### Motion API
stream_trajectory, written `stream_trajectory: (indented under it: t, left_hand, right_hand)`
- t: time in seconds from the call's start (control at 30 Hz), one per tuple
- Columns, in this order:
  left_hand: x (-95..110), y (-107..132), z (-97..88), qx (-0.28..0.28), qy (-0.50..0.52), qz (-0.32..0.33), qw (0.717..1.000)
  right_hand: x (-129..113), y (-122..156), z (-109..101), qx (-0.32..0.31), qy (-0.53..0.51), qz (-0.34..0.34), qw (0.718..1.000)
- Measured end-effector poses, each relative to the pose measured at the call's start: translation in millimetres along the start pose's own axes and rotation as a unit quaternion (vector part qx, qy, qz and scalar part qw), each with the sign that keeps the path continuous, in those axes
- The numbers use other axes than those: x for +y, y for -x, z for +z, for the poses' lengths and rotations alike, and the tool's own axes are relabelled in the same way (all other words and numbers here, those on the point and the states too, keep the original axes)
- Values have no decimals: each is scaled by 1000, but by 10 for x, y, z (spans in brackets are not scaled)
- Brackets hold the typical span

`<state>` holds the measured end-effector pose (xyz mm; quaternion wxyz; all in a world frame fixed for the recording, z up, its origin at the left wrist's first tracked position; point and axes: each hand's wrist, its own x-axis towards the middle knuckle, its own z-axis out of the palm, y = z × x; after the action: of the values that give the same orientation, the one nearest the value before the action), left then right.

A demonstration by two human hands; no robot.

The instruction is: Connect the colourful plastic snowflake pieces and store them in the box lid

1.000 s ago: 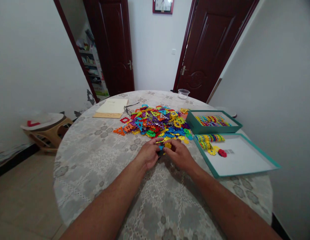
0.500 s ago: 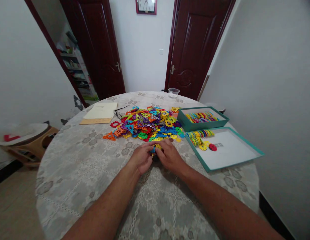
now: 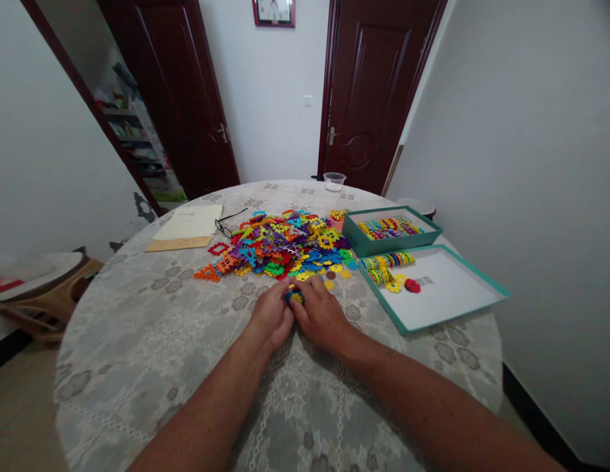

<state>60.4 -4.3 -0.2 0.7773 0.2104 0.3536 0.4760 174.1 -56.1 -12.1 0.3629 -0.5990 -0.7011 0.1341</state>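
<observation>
The left forearm slants up from the bottom edge to the left hand, fingers curled, gripping small blue and yellow pieces. The right forearm slants in to meet it; the right hand bends its fingers over the same pieces. These sit between both hands, in front of the pile; their number is hidden.

Left to right on the one table: one notebook, one pair of glasses, one pile too jumbled to count, one clear bowl, one green box of coloured pieces, and one lid holding two rows, two yellow discs and one red disc.
</observation>
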Motion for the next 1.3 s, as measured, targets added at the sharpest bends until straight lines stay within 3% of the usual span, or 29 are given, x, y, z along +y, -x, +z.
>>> stream_trajectory:
  t: [0.33,0.53,0.63,0.7,0.77,0.87,0.93,0.97,1.03,1.1,1.3]
  left_hand:
    - [66,157,139,-19,-28,3,999]
    - [77,228,184,-36,-62,-10,997]
    - [74,205,127,-56,-112,17,992]
    - [89,173,67,-49,-182,70,980]
    - [136,140,0,-35,-294,132,946]
    - [248,109,-99,-31,-488,203,848]
    - [308,98,-162,-40,-582,222,781]
    - [324,95,-191,-45,-616,225,753]
    - [330,96,-242,-57,-668,227,706]
    - [312,107,-275,-70,-702,233,670]
    - [263,211,-248,-100,-772,189,599]
  right_hand:
    - [-61,-28,-98,28,-114,-16,993]
    - [-95,-56,-147,2,-103,1,995]
    - [-62,-117,-351,-12,-79,-7,997]
    - [8,-167,-635,-22,-36,-6,999]
    - [137,-206,-1007,-36,17,3,999]
    - [460,-231,-1545,-7,105,56,993]
    - [737,-227,-1775,44,210,131,968]
    - [878,-220,-1840,40,255,179,949]
    - [1136,-199,-1887,8,308,261,915]
    - [1330,-177,-1868,-12,321,300,898]
    - [1536,-170,-1800,-41,300,317,899]
